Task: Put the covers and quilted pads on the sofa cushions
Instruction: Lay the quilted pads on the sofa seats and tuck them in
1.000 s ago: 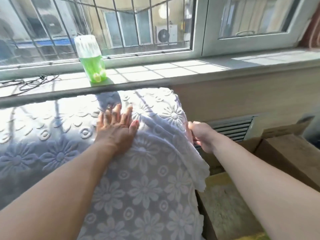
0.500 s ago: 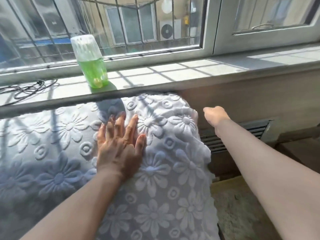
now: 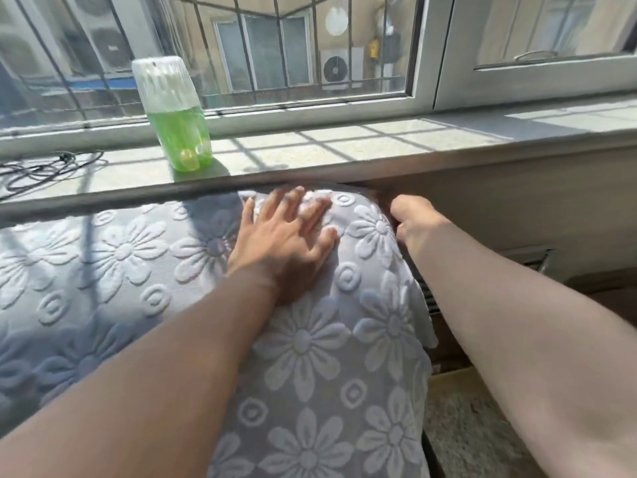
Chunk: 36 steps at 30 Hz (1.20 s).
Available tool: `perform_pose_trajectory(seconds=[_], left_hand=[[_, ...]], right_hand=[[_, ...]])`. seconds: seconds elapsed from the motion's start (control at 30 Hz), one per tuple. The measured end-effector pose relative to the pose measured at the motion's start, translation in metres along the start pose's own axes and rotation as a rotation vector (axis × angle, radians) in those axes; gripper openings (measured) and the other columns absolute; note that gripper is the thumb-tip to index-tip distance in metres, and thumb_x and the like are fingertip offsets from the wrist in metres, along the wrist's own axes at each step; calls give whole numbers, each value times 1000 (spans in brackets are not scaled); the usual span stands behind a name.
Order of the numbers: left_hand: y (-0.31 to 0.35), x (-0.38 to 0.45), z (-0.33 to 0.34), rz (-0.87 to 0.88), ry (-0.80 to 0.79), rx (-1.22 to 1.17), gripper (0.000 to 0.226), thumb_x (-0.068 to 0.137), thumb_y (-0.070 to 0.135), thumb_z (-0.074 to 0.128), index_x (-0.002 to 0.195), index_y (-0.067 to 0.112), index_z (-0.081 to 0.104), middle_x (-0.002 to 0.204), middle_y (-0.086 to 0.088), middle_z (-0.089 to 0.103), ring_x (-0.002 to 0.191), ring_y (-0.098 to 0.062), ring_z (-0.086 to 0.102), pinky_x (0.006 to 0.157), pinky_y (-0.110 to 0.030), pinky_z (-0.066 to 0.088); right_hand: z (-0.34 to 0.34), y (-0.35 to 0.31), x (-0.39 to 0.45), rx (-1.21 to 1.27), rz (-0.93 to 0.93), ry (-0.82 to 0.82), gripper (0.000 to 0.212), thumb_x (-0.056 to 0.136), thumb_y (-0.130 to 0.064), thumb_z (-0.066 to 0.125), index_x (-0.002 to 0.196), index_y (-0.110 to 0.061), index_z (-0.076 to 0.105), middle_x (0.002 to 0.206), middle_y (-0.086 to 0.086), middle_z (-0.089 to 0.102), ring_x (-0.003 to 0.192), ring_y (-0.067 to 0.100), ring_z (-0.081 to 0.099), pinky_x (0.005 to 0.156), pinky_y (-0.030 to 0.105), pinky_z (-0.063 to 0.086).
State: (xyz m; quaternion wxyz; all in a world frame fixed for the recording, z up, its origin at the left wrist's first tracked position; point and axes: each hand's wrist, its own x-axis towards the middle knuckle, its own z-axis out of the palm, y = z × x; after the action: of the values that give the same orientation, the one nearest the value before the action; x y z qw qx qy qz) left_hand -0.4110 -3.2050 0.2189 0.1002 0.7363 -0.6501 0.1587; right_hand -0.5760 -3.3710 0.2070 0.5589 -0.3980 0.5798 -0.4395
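Observation:
A grey quilted pad [image 3: 144, 270] with raised white flowers lies draped over the top of the sofa back, just under the window sill. My left hand [image 3: 286, 243] lies flat on the pad's top right corner, fingers spread and straight, pressing it down. My right hand [image 3: 412, 220] is at the pad's right edge near the top corner, its fingers curled in against the edge of the fabric; the fingertips are hidden behind the pad. The pad's right side hangs down over the end of the sofa back.
A clear bottle [image 3: 172, 115] half full of green liquid stands on the stone window sill [image 3: 344, 143] just behind the pad. Black cables [image 3: 44, 170] lie on the sill at left. A vent grille [image 3: 531, 260] is in the wall at right.
My left hand slid up and right to the pad's top corner. My right hand let go of the lower edge, lifted, and now curls at the upper right edge.

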Motion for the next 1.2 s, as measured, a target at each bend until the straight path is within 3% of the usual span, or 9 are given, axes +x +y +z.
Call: perform_pose_trajectory(seconds=[0.2, 0.3, 0.4, 0.57, 0.73, 0.83, 0.93, 1.0, 1.2], left_hand=[[0, 5, 0, -12, -74, -23, 62, 94, 69, 12, 153, 49, 13, 163, 2, 20, 150, -25, 14, 121, -54, 5], [-3, 12, -2, -35, -110, -67, 55, 98, 66, 14, 151, 54, 14, 164, 4, 19, 150, -23, 11, 121, -52, 3], [-1, 17, 1, -70, -64, -72, 45, 102, 59, 20, 146, 59, 30, 159, 10, 30, 145, -19, 19, 119, -50, 9], [8, 39, -14, -95, 1, 9, 31, 102, 41, 36, 113, 41, 65, 115, 12, 60, 115, -19, 49, 95, -43, 36], [9, 39, -1, -104, 159, -120, 37, 101, 42, 35, 115, 33, 68, 126, 11, 65, 120, -19, 55, 101, -35, 40], [8, 32, 8, -107, 128, -136, 45, 99, 53, 32, 133, 39, 57, 139, 10, 54, 129, -21, 44, 110, -38, 28], [10, 39, 5, -123, 114, -48, 51, 96, 59, 27, 134, 40, 56, 134, 7, 59, 124, -23, 47, 109, -40, 28], [10, 37, 7, -129, 85, -29, 54, 95, 61, 25, 136, 40, 54, 134, 7, 61, 123, -23, 50, 109, -40, 29], [12, 38, 3, -104, 69, -25, 60, 90, 63, 23, 136, 39, 53, 133, 11, 60, 120, -21, 50, 109, -40, 30]], right_hand=[[13, 1, 10, 157, 87, 9, 31, 101, -2, 42, 125, 2, 61, 121, 10, 65, 108, 29, 64, 97, 36, 52], [-2, 10, -2, -40, 11, -8, 30, 94, -7, 50, 120, 3, 61, 115, 12, 66, 90, 25, 65, 66, 30, 54], [-27, 10, -23, -141, 35, -229, 22, 93, -40, 63, 101, -20, 65, 90, -4, 66, 75, 14, 61, 69, 29, 46], [-30, -5, -17, -87, 6, -146, 11, 89, -3, 64, 80, -9, 61, 72, 8, 60, 52, 17, 58, 46, 28, 47], [-3, -4, -8, -37, -37, -82, 23, 99, -5, 45, 119, 0, 57, 104, 8, 49, 88, 21, 52, 66, 27, 47], [-2, 10, -2, -51, 3, -182, 19, 90, -3, 48, 92, 8, 64, 80, 15, 66, 69, 23, 65, 57, 17, 54], [-3, 13, 43, 129, 144, -287, 46, 75, -24, 67, 117, -5, 70, 112, 16, 74, 97, 32, 73, 94, 47, 56], [-4, 12, 53, 106, 237, -365, 52, 74, -37, 75, 120, -13, 71, 118, 10, 73, 104, 32, 72, 101, 47, 52], [8, 1, 30, 134, 184, -422, 24, 96, -5, 58, 116, 5, 66, 99, 16, 74, 104, 29, 69, 88, 40, 56]])
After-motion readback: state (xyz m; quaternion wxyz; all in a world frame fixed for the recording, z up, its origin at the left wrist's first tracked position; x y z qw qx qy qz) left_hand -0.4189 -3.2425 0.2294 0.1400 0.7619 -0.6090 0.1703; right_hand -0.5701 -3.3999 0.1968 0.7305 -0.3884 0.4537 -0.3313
